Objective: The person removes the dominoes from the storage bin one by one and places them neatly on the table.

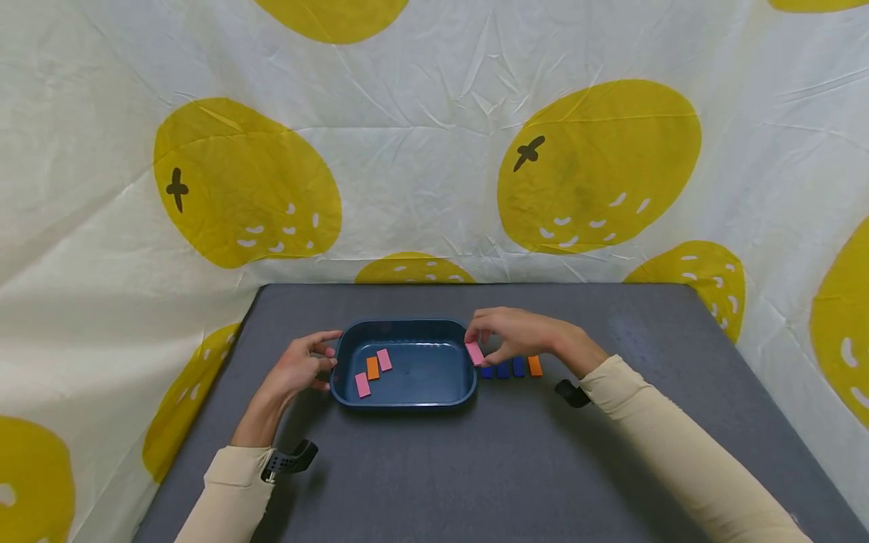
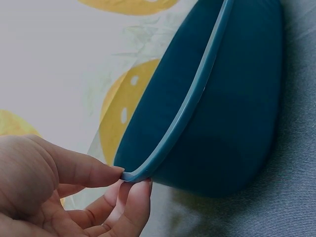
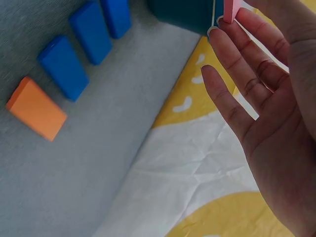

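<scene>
A dark-blue tray (image 1: 424, 377) is standing upright; a slim pink block (image 1: 474, 354) is being held tilted at its right rim. Inside its left half, two pink blocks (image 1: 363, 385) are flanking an orange block (image 1: 373, 368).

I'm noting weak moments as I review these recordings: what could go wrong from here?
The right hand holds a pink block at the right rim of the tray, so it might catch there or drop outside.

The left hand pinches the opposite rim; a tug could shift or tip the tray.

Three blue blocks and an orange block sit in a row near the right hand, which might knock them.
</scene>
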The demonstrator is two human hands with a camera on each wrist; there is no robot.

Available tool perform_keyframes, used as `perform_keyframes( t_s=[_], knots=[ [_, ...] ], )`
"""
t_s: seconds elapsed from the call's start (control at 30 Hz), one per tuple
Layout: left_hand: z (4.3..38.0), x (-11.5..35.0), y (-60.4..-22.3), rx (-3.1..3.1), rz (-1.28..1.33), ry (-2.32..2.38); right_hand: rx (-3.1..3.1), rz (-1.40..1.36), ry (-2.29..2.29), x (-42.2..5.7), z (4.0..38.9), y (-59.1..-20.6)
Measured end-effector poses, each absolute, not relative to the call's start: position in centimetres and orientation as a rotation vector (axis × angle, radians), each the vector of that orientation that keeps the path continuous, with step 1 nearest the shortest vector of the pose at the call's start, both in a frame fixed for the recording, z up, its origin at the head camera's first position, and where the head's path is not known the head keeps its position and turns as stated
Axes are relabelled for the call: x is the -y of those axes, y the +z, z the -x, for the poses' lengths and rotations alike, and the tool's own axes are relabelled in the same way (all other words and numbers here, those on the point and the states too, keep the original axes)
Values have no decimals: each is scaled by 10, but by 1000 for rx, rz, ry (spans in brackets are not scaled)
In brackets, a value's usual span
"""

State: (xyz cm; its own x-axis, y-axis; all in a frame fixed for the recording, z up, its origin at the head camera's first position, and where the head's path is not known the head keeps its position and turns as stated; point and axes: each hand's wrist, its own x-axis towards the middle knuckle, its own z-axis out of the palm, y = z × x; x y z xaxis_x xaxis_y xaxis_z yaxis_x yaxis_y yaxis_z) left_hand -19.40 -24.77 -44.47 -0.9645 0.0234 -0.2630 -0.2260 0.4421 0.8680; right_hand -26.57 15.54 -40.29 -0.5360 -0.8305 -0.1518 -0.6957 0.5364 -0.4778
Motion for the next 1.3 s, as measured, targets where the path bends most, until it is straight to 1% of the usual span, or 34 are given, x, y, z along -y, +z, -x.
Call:
perform_keyframes(
  t_s=[0.73,1.3],
  knots=[
    [195,247,-445,-2458,183,1543,-2489,1197,-624,-225,262,-427],
    [195,246,-442,-2448,190,1537,-2542,1132,-651,-255,262,-441]
  ],
)
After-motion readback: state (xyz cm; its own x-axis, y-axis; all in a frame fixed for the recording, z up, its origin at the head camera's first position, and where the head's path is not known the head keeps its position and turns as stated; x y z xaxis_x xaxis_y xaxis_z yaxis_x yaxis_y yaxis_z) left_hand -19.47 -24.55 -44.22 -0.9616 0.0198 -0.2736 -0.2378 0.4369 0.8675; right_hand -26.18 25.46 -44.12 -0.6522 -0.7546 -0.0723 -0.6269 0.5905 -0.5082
